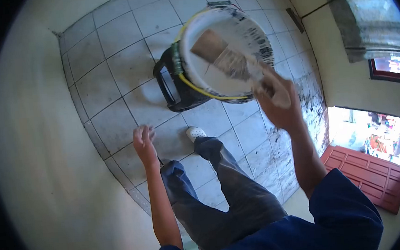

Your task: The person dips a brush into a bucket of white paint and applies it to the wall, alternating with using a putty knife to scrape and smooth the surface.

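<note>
Nearest, the left hand (143, 141) hangs open and empty over the grey tiled floor (111, 75), beside the dark-trousered leg. Farther off, the right hand (278, 101) grips the handle of a wide, paint-caked brush (225, 57), its bristles inside the white plastic paint bucket (244, 27) standing on a black plastic stool (173, 87). Loading well probably means dipping shallowly and wiping excess on the rim.
</note>
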